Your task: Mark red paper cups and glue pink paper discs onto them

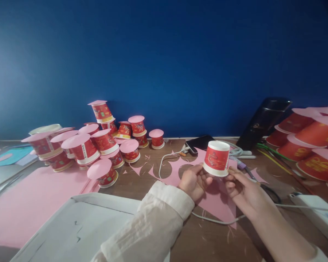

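Note:
A red and white paper cup [217, 159] is held upside down above the table, its rolled rim at the bottom. My left hand [196, 182] has its fingers closed at the left of the rim. On the other side my right hand [242, 187] pinches the rim's right edge. Beneath both hands lies a pink paper sheet [215, 203] with round holes cut in it. To the left, several upturned red cups topped with pink paper discs stand stacked, among them a nearby cup [107, 178] and a tall stack's top cup [101, 112].
Pink sheets [38, 203] and a white board [98, 225] lie at the left. A white cable [218, 221] crosses the table. Behind the hands are a black phone [198, 143] and scissors [250, 173]. At the right stand a dark bottle [258, 125], a power strip [317, 211] and more red cups [318, 163].

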Tool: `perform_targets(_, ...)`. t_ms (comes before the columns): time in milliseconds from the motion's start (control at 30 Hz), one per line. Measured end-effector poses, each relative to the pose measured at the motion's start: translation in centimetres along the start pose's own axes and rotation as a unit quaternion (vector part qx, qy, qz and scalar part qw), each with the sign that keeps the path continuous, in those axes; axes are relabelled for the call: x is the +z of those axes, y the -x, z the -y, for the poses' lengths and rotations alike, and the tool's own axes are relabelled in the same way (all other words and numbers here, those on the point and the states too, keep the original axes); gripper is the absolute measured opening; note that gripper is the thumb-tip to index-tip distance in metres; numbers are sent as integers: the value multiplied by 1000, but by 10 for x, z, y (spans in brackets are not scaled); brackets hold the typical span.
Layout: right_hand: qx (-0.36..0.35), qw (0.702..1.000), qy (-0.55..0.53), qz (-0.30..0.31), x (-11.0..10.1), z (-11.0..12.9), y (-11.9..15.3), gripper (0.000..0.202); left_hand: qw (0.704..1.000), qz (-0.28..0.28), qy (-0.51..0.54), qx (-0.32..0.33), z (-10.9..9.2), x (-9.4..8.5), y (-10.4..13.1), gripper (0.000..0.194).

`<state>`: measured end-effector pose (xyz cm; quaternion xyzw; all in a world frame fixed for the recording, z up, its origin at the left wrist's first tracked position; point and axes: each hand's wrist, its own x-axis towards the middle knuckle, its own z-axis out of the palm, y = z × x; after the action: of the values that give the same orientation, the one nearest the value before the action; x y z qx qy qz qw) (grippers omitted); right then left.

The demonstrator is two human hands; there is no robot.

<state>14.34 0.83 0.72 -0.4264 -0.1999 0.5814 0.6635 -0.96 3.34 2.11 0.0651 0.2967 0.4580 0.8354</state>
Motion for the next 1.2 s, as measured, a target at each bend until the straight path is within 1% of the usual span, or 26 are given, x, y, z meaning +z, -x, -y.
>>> perform_targets(67, 8, 1000, -22, -11, 0, 2, -1, 29, 999, 40, -9, 18, 3, -2, 1, 27)
perform_targets(167, 4, 999, -39, -27, 2, 3, -2, 25, 985, 151, -56, 59, 10, -5, 4, 24)
perform_targets(233, -7, 999, -36, -31, 3, 3, -2, 26, 972, 200, -92, 78, 15, -6, 4, 36)
perform_targets(267, -13, 999, -28, -31, 4, 2, -1, 27, 969, 207, -106, 80, 17, -7, 4, 42)
perform_targets(300, -19, 999, -16, -30, 4, 1, 0, 29, 970, 201, -114, 81, 18, -8, 3, 45)
perform_targets(400, -36, 999, 29, -28, 3, -2, 5, 35, 977, 160, -102, 94, 18, -10, -1, 41)
perform_targets(433, -61, 995, 70, -32, 2, -3, 8, 35, 980, 144, -94, 101, 18, -10, -2, 37)
perform_targets(467, -104, 986, 127, -36, 2, -3, 11, 34, 982, 125, -85, 110, 17, -10, -2, 34)
perform_targets(500, -161, 967, 196, -36, 1, -3, 15, 32, 984, 106, -76, 120, 16, -10, -3, 30)
perform_targets(533, -227, 936, 267, -32, 0, -3, 19, 29, 985, 88, -68, 129, 15, -10, -3, 27)
perform_targets(600, -358, 852, 382, -18, 1, -2, 27, 29, 986, 66, -60, 142, 14, -10, -3, 22)
perform_targets(667, -462, 770, 440, 2, 4, -1, 35, 32, 985, 57, -58, 150, 14, -9, -3, 21)
perform_targets(700, -505, 732, 458, 21, 6, 0, 38, 32, 985, 57, -60, 154, 14, -9, -3, 22)
perform_targets(733, -535, 701, 469, 46, 7, 0, 41, 34, 983, 59, -63, 160, 14, -9, -3, 23)
perform_targets(767, -558, 677, 475, 71, 9, 1, 42, 34, 982, 62, -66, 166, 14, -10, -4, 25)
perform_targets(833, -580, 649, 480, 105, 12, 2, 43, 34, 979, 75, -76, 175, 15, -11, -6, 31)
perform_targets(900, -591, 631, 492, 104, 13, 2, 41, 33, 976, 90, -95, 176, 16, -12, -8, 36)
perform_targets(1000, -587, 614, 522, 77, 13, 3, 38, 29, 973, 101, -120, 172, 16, -13, -9, 40)
perform_targets(1133, -577, 605, 547, 38, 10, 3, 37, 22, 970, 89, -129, 185, 16, -13, -7, 44)
perform_targets(1200, -582, 596, 553, 28, 9, 3, 37, 21, 969, 85, -135, 189, 16, -13, -6, 44)
